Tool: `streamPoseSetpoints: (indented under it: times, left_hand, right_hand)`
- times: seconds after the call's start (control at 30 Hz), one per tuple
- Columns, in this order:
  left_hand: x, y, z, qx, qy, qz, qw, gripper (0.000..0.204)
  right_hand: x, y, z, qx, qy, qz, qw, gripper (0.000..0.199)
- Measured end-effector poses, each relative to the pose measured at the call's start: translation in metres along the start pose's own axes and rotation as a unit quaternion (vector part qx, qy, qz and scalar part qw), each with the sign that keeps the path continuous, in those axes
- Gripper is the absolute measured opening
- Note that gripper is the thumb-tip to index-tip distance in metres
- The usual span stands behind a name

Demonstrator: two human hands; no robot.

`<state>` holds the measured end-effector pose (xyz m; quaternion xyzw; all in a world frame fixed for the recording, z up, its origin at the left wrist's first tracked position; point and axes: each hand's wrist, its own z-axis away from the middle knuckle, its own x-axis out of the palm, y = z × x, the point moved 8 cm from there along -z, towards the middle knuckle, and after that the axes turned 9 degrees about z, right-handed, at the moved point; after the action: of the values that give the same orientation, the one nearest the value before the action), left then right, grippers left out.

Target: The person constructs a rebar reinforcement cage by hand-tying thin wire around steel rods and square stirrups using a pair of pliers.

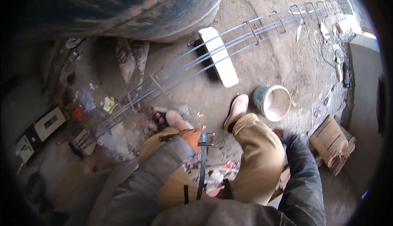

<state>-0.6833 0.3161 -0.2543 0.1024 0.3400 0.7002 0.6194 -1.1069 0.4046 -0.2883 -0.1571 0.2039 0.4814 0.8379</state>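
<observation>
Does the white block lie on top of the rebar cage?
No, the rebar cage passes over the white block, crossing its upper face.

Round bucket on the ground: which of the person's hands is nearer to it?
Right. The right hand is just below the bucket in the picture; the left hand is farther off, toward the lower left.

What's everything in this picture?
Rebar cage: one, grey, over oblong block
Oblong block: one, white, under cage
Bucket: one, whitish, beside right shoe
Paper sack: one, brown, far right
Curved vessel: one, dark bluish, upper left
Case: seemingly one, black and cream, left
Pronged bar: one, dark, centre
Litter: uncountable, mixed, scattered
Shoes: two, pale, centre
Trousers: one pair, tan, lower centre
Sleeves: two, dark, lower half
Left grip: one, at pronged bar
Right grip: one, partly hidden, centre-right
</observation>
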Motion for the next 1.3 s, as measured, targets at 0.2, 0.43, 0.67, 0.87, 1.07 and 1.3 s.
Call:
streamPoseSetpoints:
  times: [0.2,0.43,0.67,0.87,1.07,1.3]
  left_hand:
    - [0.134,-0.089,-0.194,0.063,-0.121,-0.133,0.982,0.025]
    - [0.200,-0.142,-0.294,0.133,-0.063,-0.199,0.969,0.025]
    - [0.018,-0.017,-0.220,0.194,-0.122,-0.180,0.957,0.033]
    - [-0.056,0.005,-0.164,0.306,-0.048,-0.061,0.949,0.028]
    - [-0.099,0.107,-0.065,0.511,0.218,-0.050,0.830,0.013]
    - [-0.108,0.092,-0.006,0.660,0.235,0.105,0.705,0.013]
  right_hand:
    - [0.067,0.038,-0.064,0.032,0.061,-0.015,0.998,0.034]
    - [0.084,0.021,-0.111,0.013,0.138,-0.038,0.990,0.029]
    - [0.107,-0.042,-0.153,-0.041,0.217,-0.064,0.973,0.024]
    - [0.138,-0.077,-0.219,-0.166,0.221,-0.252,0.927,0.025]
    - [0.031,-0.186,-0.203,-0.227,-0.066,-0.265,0.935,0.034]
    - [-0.080,-0.212,-0.199,-0.110,-0.059,0.187,0.974,0.042]
